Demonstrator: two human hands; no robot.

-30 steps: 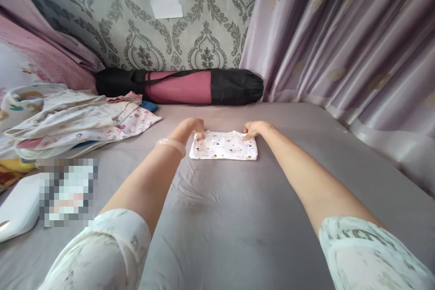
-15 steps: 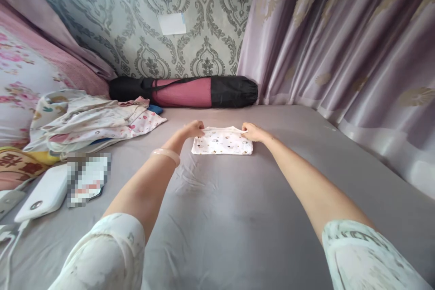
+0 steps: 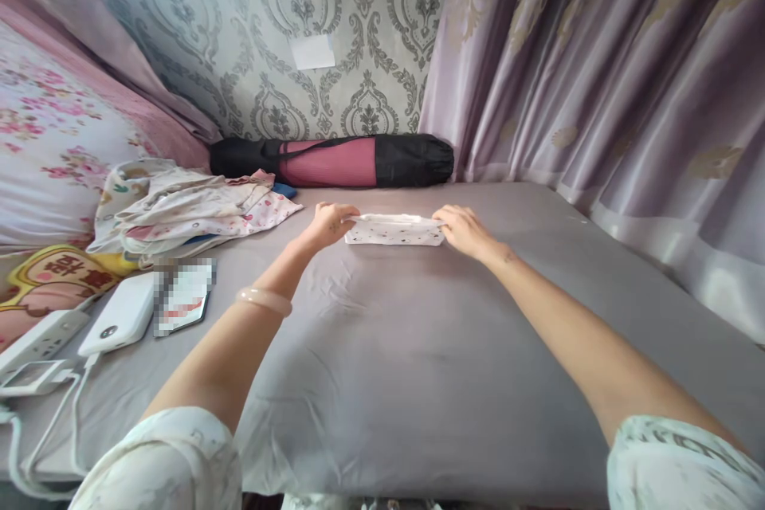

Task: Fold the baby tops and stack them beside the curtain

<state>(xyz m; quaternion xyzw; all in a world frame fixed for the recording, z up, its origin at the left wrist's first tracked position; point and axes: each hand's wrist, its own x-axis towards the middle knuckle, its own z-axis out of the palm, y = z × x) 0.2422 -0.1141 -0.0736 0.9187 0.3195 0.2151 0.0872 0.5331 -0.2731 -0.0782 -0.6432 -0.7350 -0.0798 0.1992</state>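
Observation:
A small white garment with a tiny dark print (image 3: 394, 233) lies folded into a narrow strip on the grey bedsheet (image 3: 382, 351). My left hand (image 3: 330, 225) pinches its far left corner between thumb and fingers. At the opposite end my right hand (image 3: 464, 229) grips the far right corner. The garment's upper edge is stretched between both hands and slightly raised, while its front edge rests on the sheet. A pale bangle (image 3: 264, 301) circles my left wrist.
Left of my hands is a heap of light clothes (image 3: 191, 203). Nearer me are a phone (image 3: 186, 299), a white power bank (image 3: 119, 315) with cables and a power strip (image 3: 48, 339). A pink and black rolled bag (image 3: 328, 162) lies along the wall; curtains (image 3: 574, 96) hang right.
The garment now looks narrower from front to back, its far edge lifted and pulled taut. Both hands have risen slightly and still hold its corners. The camera view has shifted.

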